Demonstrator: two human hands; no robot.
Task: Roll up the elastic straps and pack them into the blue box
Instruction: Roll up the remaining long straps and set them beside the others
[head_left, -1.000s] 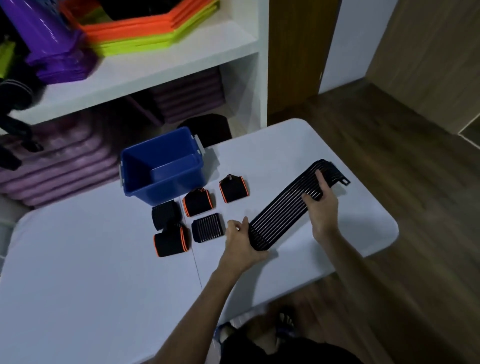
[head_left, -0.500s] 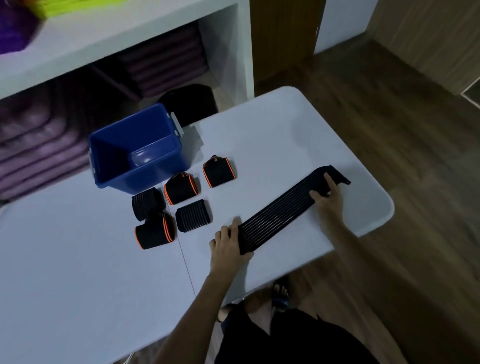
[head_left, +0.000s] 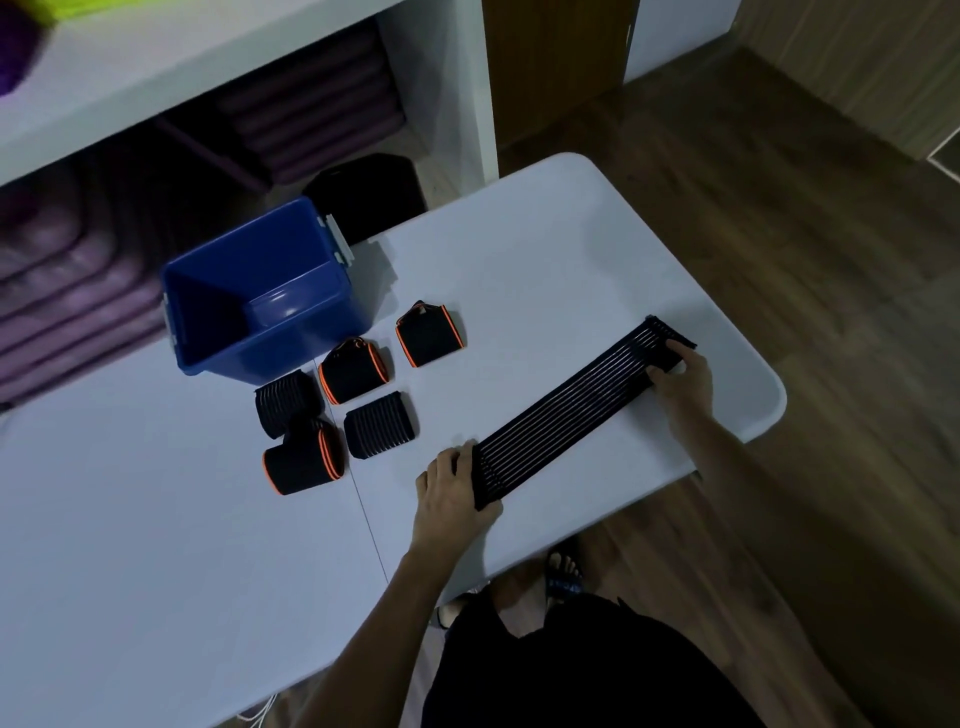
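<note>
A long black ribbed elastic strap (head_left: 576, 410) lies stretched flat across the white table (head_left: 156, 571). My left hand (head_left: 452, 493) grips its near end, fingers curled round the edge. My right hand (head_left: 680, 379) grips the far end, which is folded over. Several rolled straps sit left of it: two ribbed black ones (head_left: 283, 402) (head_left: 380, 425) and three with orange trim (head_left: 304, 460) (head_left: 353, 371) (head_left: 428, 335). The blue box (head_left: 291, 358) stands behind them, open and with nothing inside.
A white shelf unit (head_left: 436, 78) with purple mats (head_left: 311, 109) stands behind the table. A black object (head_left: 363, 195) sits on the floor by the shelf. The table's right edge is close to my right hand. My foot in a sandal (head_left: 563, 571) shows below.
The strap has come down from slightly lifted to lying flat on the table. My right hand has slid to its far end and folded the tip over. The camera has tilted down.
</note>
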